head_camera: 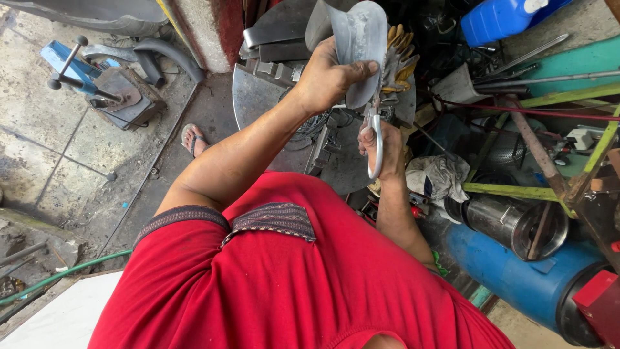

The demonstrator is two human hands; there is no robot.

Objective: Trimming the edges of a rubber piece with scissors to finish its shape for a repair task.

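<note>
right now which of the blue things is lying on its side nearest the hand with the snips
The big blue drum at lower right, lying on its side just past the right hand; the blue jug sits far up top.

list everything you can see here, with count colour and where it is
metal sheet piece: 1, grey, top centre, in left hand
snips: 1, silver, centre, in right hand
work gloves: 1 pair, yellow, behind the sheet
bench vise: 1, blue, top left floor
drum: 1, blue, lower right
jerrycan: 1, blue, top right
hose: 1, green, lower left
shirt: 1, red, bottom
left hand: 1
right hand: 1
</note>
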